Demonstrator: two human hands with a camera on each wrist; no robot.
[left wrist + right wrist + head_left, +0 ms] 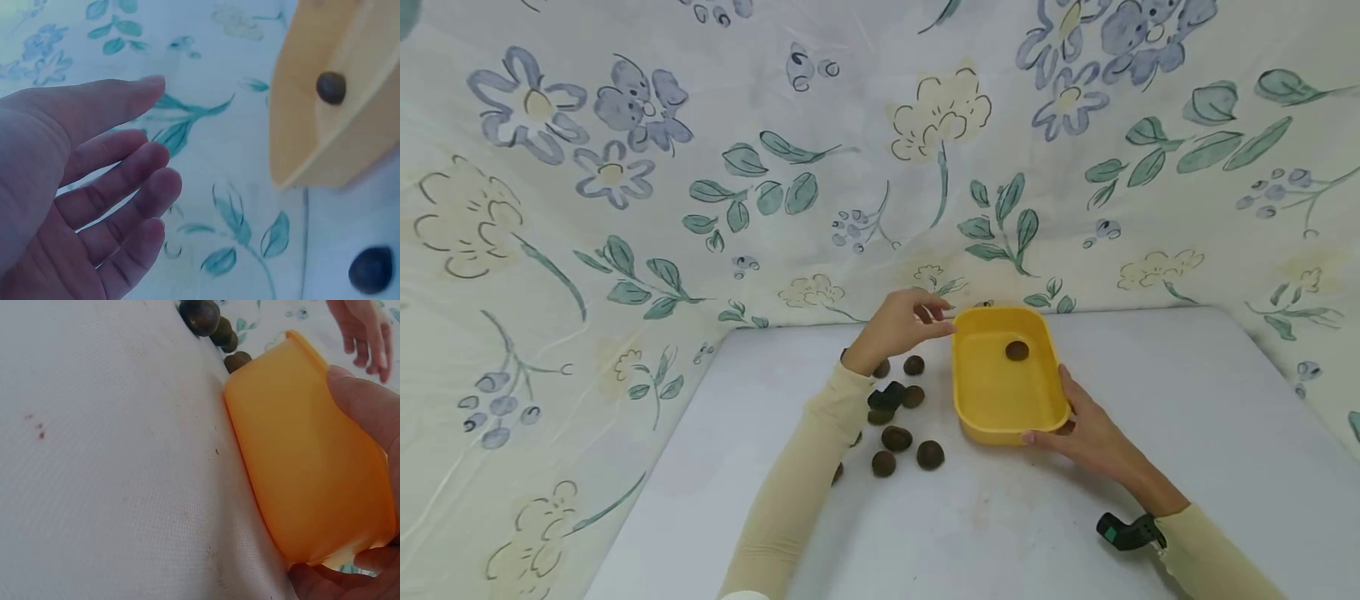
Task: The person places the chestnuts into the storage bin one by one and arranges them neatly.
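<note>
A yellow plastic tub (1009,392) stands on the table, with one dark brown, roundish object (1017,351) inside it near the far end. My right hand (1093,433) grips the tub at its near right corner, thumb on the near side and fingers along the right side. Beside the far left corner of the tub is my left hand (910,321), raised, its fingers loosely bent and holding nothing. In the left wrist view its palm (37,250) is bare and apart from the tub. Whether the brown things are fruit or nuts I cannot tell.
Several more dark roundish objects (897,438) lie on the white tabletop (1000,517) left of the tub, some partly hidden by the left forearm. A flower-printed sheet (850,167) hangs behind and beside the table. Dark wrist devices (1127,532) are strapped to the arms.
</note>
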